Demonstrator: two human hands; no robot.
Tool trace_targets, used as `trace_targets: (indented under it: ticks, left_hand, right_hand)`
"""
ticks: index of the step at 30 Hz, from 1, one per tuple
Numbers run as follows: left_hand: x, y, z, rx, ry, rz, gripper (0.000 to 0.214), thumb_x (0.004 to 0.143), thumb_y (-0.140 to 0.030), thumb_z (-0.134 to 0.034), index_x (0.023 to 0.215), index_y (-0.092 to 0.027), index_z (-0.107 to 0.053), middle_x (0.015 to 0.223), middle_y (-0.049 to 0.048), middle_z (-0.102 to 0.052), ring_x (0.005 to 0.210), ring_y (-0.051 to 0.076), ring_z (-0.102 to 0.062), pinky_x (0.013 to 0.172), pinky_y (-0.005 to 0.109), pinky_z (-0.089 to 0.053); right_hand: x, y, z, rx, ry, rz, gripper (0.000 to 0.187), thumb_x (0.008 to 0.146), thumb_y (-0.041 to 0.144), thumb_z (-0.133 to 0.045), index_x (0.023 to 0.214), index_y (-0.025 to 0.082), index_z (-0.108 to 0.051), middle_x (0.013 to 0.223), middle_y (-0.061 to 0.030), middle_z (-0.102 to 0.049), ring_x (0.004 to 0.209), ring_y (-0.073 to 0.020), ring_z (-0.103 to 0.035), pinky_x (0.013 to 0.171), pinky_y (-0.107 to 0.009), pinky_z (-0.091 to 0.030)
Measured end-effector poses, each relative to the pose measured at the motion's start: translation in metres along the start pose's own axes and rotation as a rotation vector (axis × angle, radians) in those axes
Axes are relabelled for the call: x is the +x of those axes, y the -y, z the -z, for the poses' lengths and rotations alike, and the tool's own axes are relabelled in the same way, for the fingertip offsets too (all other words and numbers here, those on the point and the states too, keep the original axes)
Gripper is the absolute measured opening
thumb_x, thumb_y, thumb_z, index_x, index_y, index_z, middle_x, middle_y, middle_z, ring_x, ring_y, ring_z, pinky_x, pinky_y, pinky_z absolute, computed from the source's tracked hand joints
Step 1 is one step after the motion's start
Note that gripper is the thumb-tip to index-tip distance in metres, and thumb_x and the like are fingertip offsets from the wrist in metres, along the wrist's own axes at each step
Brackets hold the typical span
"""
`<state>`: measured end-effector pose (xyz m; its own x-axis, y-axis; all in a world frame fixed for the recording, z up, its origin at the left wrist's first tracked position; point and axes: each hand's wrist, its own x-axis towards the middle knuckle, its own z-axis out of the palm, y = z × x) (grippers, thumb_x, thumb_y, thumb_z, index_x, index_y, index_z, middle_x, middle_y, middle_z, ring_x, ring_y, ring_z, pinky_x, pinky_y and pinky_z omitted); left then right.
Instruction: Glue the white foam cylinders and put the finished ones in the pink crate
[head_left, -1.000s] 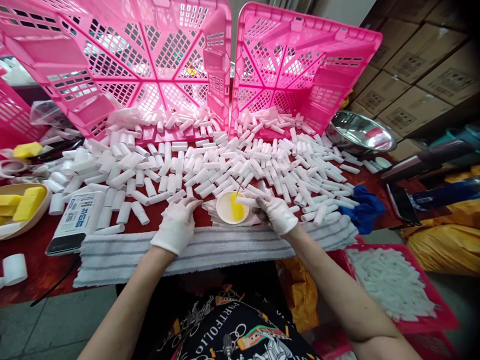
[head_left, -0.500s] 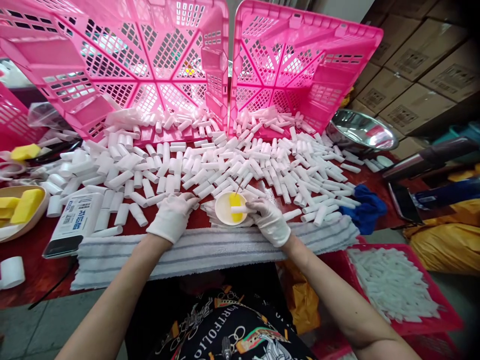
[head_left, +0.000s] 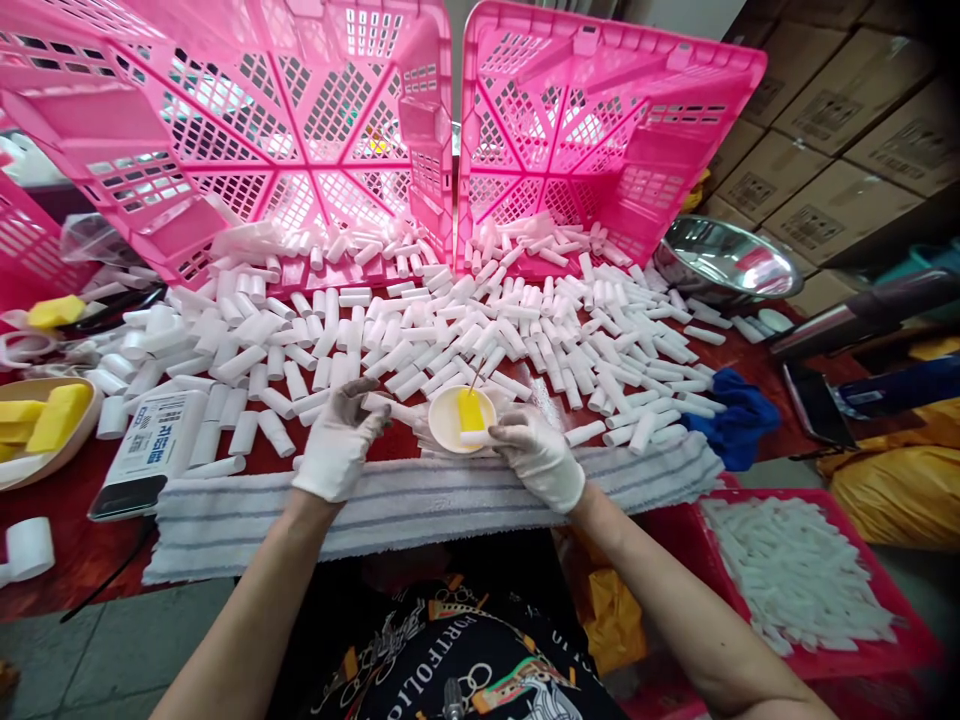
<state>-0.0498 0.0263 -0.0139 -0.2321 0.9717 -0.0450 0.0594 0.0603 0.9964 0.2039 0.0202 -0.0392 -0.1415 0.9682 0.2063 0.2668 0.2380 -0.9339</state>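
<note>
Both of my hands wear white gloves. My right hand [head_left: 538, 455] pinches a small white tube [head_left: 474, 437] and holds its end at the rim of a small white dish [head_left: 442, 418] with a yellow sponge [head_left: 471, 409] in it. A thin stick leans out of the dish. My left hand [head_left: 341, 440] is curled over a white tube [head_left: 390, 407] just left of the dish. Both hands hover above a folded grey-and-white towel [head_left: 420, 498]. A large spread of white tubes [head_left: 465, 330] covers the red table beyond the dish.
Two pink mesh crates [head_left: 300, 130] [head_left: 592, 130] lie tipped on their sides at the back. A steel bowl [head_left: 724, 262] and blue cloth [head_left: 731, 420] sit right, a red tray of tubes [head_left: 795, 575] lower right. Left are a printed packet [head_left: 154, 445] and yellow sponges [head_left: 45, 415].
My right hand has brought its tube from above the dish down to the near rim. My left hand has curled its fingers over a tube beside the dish.
</note>
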Motion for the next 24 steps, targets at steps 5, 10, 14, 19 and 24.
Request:
trace_targets:
  ticks: [5, 10, 14, 19, 24]
  left_hand:
    - [-0.024, -0.010, -0.018, -0.397, 0.136, 0.257, 0.048, 0.061, -0.029, -0.076, 0.101, -0.014, -0.054, 0.081, 0.0023, -0.064, 0.071, 0.012, -0.063, 0.067, 0.024, -0.048]
    - [-0.041, -0.013, -0.032, -0.337, 0.228, 0.202, 0.043, 0.066, -0.029, -0.074, 0.103, -0.013, -0.058, 0.095, 0.0080, -0.067, 0.076, 0.015, -0.066, 0.072, 0.026, -0.051]
    - [-0.039, -0.006, -0.028, -0.198, 0.176, 0.093, 0.040, 0.070, -0.031, -0.070, 0.104, -0.014, -0.059, 0.103, 0.0095, -0.065, 0.084, 0.017, -0.065, 0.082, 0.033, -0.052]
    - [-0.023, 0.020, -0.003, 0.100, 0.087, -0.091, 0.042, 0.074, -0.030, -0.062, 0.112, -0.015, -0.056, 0.112, 0.0100, -0.062, 0.102, 0.020, -0.059, 0.095, 0.037, -0.046]
    - [-0.019, 0.010, 0.044, 0.460, -0.009, -0.207, 0.047, 0.079, -0.021, -0.050, 0.126, -0.018, -0.049, 0.122, 0.0101, -0.058, 0.106, 0.020, -0.057, 0.091, 0.037, -0.048]
  right_hand:
    - [-0.012, 0.020, -0.001, 0.152, -0.162, -0.137, 0.028, 0.069, 0.037, -0.071, 0.088, 0.019, -0.063, 0.084, -0.0041, -0.065, 0.065, -0.0116, -0.058, 0.056, -0.023, -0.049]
    - [-0.008, 0.026, -0.005, 0.526, -0.165, -0.408, 0.037, 0.071, 0.049, -0.067, 0.088, 0.018, -0.058, 0.055, 0.0041, -0.055, 0.040, -0.0058, -0.044, 0.035, -0.017, -0.033]
    - [-0.007, 0.030, 0.006, 0.623, -0.239, -0.460, 0.037, 0.071, 0.050, -0.067, 0.087, 0.018, -0.058, 0.054, 0.0053, -0.053, 0.041, -0.0057, -0.044, 0.036, -0.017, -0.034]
    - [-0.010, 0.026, 0.019, 0.689, -0.348, -0.486, 0.036, 0.067, 0.045, -0.071, 0.090, 0.019, -0.060, 0.060, 0.0042, -0.057, 0.047, -0.0067, -0.048, 0.041, -0.018, -0.040]
    - [-0.020, 0.023, 0.022, 0.601, -0.348, -0.487, 0.031, 0.070, 0.042, -0.069, 0.089, 0.020, -0.061, 0.063, 0.0018, -0.057, 0.051, -0.0085, -0.050, 0.045, -0.021, -0.044]
